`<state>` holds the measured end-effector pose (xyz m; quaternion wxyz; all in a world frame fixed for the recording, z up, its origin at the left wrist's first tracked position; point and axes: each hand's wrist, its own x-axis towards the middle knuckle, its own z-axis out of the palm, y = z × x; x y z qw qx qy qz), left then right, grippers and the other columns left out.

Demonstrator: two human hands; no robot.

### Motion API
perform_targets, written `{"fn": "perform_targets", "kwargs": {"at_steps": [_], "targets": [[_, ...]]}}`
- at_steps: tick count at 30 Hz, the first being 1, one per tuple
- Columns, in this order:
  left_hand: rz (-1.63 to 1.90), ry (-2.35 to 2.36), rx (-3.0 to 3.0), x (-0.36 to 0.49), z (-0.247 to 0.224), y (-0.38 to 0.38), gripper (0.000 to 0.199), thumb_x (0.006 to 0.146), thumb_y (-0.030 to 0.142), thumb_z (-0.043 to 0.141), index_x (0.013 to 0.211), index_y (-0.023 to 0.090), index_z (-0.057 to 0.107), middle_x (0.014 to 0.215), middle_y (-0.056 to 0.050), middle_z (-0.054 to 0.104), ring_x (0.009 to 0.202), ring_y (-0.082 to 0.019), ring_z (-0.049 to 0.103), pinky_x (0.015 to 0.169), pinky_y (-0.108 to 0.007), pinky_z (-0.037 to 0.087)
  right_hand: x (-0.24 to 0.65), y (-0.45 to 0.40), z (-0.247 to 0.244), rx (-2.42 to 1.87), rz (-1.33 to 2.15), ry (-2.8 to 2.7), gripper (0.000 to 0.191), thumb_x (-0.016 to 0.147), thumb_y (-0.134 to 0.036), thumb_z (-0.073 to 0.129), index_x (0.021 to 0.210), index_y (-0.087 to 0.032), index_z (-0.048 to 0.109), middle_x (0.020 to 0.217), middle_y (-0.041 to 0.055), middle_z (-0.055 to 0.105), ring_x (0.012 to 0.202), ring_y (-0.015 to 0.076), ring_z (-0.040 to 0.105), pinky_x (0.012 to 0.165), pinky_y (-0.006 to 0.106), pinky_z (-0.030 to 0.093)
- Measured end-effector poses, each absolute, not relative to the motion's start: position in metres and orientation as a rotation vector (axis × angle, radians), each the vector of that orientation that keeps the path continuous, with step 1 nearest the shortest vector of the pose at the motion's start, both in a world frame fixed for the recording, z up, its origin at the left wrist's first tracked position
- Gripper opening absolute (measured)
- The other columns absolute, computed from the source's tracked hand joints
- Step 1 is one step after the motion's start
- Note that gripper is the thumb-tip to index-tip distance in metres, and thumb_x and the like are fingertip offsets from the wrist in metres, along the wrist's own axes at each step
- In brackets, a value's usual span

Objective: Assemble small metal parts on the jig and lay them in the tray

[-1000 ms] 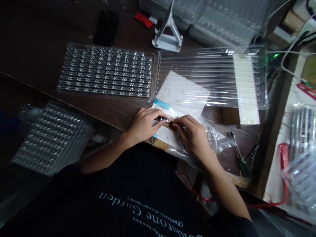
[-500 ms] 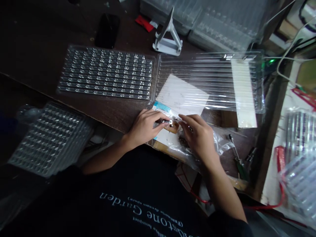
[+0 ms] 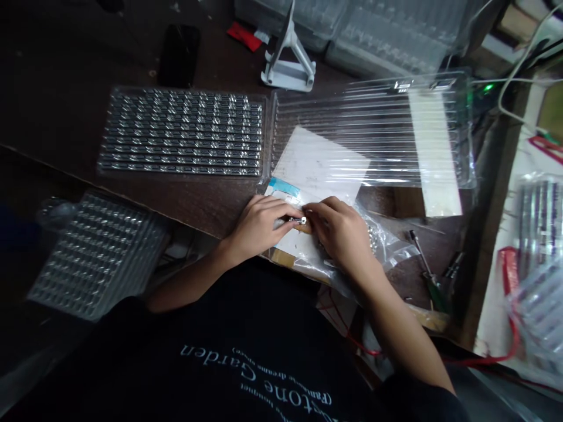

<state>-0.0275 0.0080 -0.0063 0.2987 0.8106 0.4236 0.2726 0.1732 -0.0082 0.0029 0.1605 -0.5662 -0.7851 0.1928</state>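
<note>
1. At the far left, below the desk (image 3: 202,205), I saw a stack of plastic trays (image 3: 132,264).
2. Next, on the desk, a filled tray (image 3: 265,135) held tight rows of little metal plugs (image 3: 185,132).
3. The left hand (image 3: 257,228) came next, thumb and forefinger pinched on a small metal plug (image 3: 300,221) above the white card at the desk's front edge.
4. Just beside it, the right hand (image 3: 345,234) had its fingers drawn narrow near the plug's end; I couldn't tell whether they held anything.
5. The step looked like close fingertip work on that one plug; the next move, I judged, called for a firm left pinch and a small, exact right-hand touch.
6. Farther right lay a crumpled plastic bag (image 3: 391,249), then a screwdriver (image 3: 424,264).
</note>
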Motion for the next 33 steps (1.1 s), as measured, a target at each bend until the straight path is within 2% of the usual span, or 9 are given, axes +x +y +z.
{"fn": "perform_targets", "kwargs": {"at_steps": [5,10,13,18,23,30,33], "targets": [[0.746,1.115,2.179,-0.027,-0.009,0.008,0.006,0.088,0.022,0.071,0.094,0.022,0.071,0.097,-0.001,0.077,0.093,-0.019,0.069,0.084,-0.034,0.042,0.169,-0.007,0.003,-1.632,0.468,-2.301,0.021,0.096,-0.025,0.050,0.098,-0.017,0.069,0.091,0.0108,0.067,0.076,0.0231,0.060,0.068,0.034,0.043],[0.747,1.086,2.175,-0.026,-0.009,0.008,0.006,0.089,0.023,0.071,0.094,0.022,0.071,0.098,-0.001,0.078,0.093,-0.019,0.069,0.084,-0.034,0.043,0.173,-0.011,0.005,-1.597,0.617,-2.155,0.008,0.087,-0.021,0.058,0.089,-0.018,0.065,0.082,0.0071,0.067,0.069,0.0199,0.061,0.064,0.031,0.045],[0.800,1.097,2.145,-0.028,-0.008,0.008,0.005,0.089,0.022,0.070,0.094,0.021,0.071,0.097,-0.001,0.077,0.093,-0.018,0.069,0.084,-0.032,0.044,0.178,-0.012,0.007,-1.513,0.705,-2.037,0.010,0.090,-0.020,0.058,0.092,-0.020,0.067,0.084,0.0051,0.070,0.073,0.0184,0.065,0.066,0.030,0.049],[1.072,1.313,1.926,-0.032,-0.005,0.006,0.010,0.090,0.020,0.068,0.099,0.019,0.071,0.093,-0.002,0.075,0.080,-0.015,0.066,0.078,-0.028,0.049,0.179,-0.016,0.009,-1.363,0.783,-2.094,0.024,0.098,-0.021,0.050,0.109,-0.021,0.071,0.099,0.0083,0.070,0.085,0.0187,0.068,0.075,0.031,0.053],[1.087,1.291,1.998,-0.032,-0.003,0.005,0.009,0.087,0.020,0.071,0.096,0.021,0.071,0.095,-0.001,0.076,0.090,-0.017,0.068,0.086,-0.030,0.050,0.170,-0.024,0.012,-1.455,0.746,-2.327,0.034,0.098,-0.017,0.044,0.122,-0.021,0.067,0.108,0.0118,0.068,0.092,0.0234,0.065,0.078,0.035,0.052],[1.028,1.304,2.072,-0.021,0.003,0.006,0.005,0.087,0.020,0.071,0.092,0.020,0.070,0.096,-0.001,0.077,0.093,-0.018,0.070,0.088,-0.034,0.048,0.171,-0.021,0.019,-1.378,0.822,-2.329,0.035,0.099,-0.015,0.043,0.123,-0.021,0.067,0.114,0.0114,0.069,0.097,0.0222,0.067,0.082,0.033,0.052],[1.021,1.248,2.048,-0.010,0.000,0.005,0.006,0.085,0.019,0.074,0.084,0.019,0.068,0.092,-0.002,0.077,0.089,-0.018,0.070,0.087,-0.034,0.049,0.193,-0.021,0.032,-1.433,0.793,-2.242,0.027,0.097,-0.019,0.050,0.114,-0.019,0.072,0.107,0.0095,0.072,0.091,0.0208,0.069,0.080,0.032,0.053]]}}
